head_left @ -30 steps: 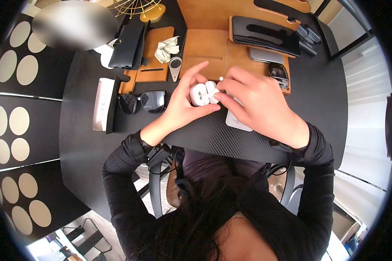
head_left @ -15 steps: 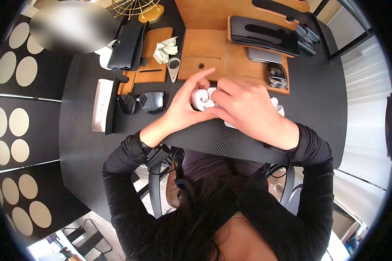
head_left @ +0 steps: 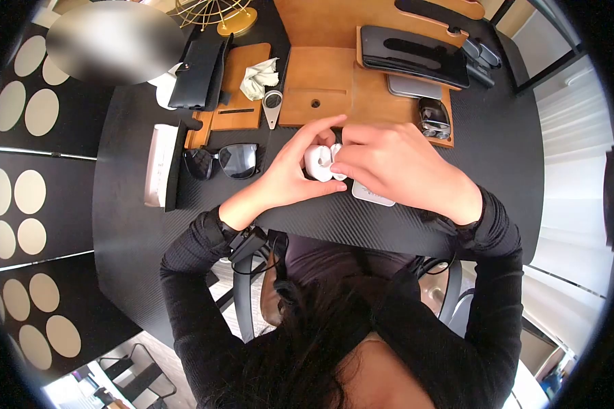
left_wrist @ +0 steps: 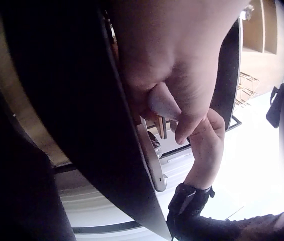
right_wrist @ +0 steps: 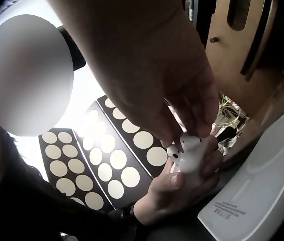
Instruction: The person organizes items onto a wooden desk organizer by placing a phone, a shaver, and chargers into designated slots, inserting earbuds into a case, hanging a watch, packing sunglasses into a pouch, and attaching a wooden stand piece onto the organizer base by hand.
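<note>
White plastic sits between both hands above the black table (head_left: pixel 150 232): the left hand (head_left: pixel 290 174) curls round an earbud case (head_left: pixel 316 162), and the right hand (head_left: pixel 396 167) pinches an earbud (right_wrist: pixel 174 151) at its top. Just under them lies a white charging pad (head_left: pixel 370 194); sunglasses (head_left: pixel 224 161) rest to the left.

The white earbud case (head_left: pixel 318 162) sits in my left hand (head_left: pixel 286 174), raised above the black table, lid open toward my right hand (head_left: pixel 396 167). It is small, glossy and rounded. My right fingertips (right_wrist: pixel 194 128) pinch a white earbud (right_wrist: pixel 188 141) at the top of the case, its stem pointing down into it.
</note>
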The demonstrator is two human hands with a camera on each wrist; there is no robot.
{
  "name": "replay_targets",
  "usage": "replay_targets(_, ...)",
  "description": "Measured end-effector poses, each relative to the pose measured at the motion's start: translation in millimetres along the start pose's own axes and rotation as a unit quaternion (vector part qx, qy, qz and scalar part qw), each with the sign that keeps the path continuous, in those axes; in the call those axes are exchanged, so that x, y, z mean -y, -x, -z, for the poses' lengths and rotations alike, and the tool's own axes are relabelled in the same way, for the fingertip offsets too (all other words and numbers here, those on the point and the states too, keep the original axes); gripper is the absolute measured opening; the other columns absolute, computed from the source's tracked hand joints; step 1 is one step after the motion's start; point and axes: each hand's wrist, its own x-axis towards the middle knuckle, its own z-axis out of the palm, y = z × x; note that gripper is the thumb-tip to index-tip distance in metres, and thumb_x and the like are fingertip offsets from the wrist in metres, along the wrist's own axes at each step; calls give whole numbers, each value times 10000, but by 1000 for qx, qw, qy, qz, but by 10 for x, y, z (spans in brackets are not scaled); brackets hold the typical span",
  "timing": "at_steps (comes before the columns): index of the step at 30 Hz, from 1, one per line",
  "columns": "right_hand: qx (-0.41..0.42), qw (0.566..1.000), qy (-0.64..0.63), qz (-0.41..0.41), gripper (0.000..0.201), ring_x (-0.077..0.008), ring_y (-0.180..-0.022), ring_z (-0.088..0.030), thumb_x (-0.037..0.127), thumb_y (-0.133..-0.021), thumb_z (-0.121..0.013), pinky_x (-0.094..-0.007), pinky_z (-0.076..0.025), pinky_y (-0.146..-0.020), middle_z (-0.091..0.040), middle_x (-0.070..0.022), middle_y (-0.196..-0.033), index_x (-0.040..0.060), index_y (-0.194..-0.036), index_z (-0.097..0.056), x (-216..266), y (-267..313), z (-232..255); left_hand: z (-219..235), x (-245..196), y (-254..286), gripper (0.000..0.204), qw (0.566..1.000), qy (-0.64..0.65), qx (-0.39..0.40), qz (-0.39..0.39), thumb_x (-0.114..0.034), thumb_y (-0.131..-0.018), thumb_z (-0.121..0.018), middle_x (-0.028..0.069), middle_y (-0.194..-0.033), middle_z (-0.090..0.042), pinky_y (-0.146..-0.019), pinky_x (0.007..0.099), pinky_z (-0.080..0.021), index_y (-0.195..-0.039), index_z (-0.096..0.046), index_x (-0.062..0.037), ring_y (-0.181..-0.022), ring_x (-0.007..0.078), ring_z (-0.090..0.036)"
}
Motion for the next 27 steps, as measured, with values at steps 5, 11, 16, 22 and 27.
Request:
replay_targets(5, -37, 998, -47, 13, 103, -308, -774, -667, 174, -851, -657, -427, -530, -623, -628, -99, -880, 74, -863, -674, -60, -2, -74, -8, 20, -1, 938, 1000, 13, 0, -5, -72, -693, -870, 48, -1113, -509, -943, 299, -434, -1489, -374, -106, -1056, 158, -513)
replay_targets(11, -34, 997, -71, 6, 91, -332, -799, -663, 114, -844, -641, -433, -534, -646, -619, -107, -900, 77, -926, -653, -83, -10, -60, -7, 55, 16, 940, 1000, -4, -13, -21, -92, -691, -877, 53, -1142, -523, -958, 319, -440, -1483, -370, -96, -1087, 165, -526)
replay_targets(16, -38, 996, -79, 6, 201, -371, -811, -656, 27, -811, -608, -452, -538, -683, -619, -135, -936, 47, -1011, -603, -36, -22, 79, -8, 7, 25, 936, 1000, -11, -4, -7, -101, -697, -877, 56, -1191, -545, -938, 323, -455, -1481, -367, -92, -1068, 165, -551)
replay_targets(22, -22, 998, -66, 6, 193, -369, -849, -658, 39, -807, -604, -438, -544, -711, -621, -140, -957, 17, -998, -612, 3, 13, 114, -2, -26, 16, 947, 1000, 6, 12, 11, -101, -700, -877, 63, -1212, -562, -937, 327, -462, -1488, -351, -83, -1056, 165, -574)
replay_targets(27, -65, 995, -40, 71, 177, -311, -904, -661, 55, -760, -620, -405, -545, -737, -634, -133, -968, -3, -925, -641, -27, -1, 2, -15, 3, 19, 961, 1000, 22, 21, 3, -96, -697, -877, 68, -1221, -564, -946, 328, -460, -1492, -339, -77, -1073, 169, -579)
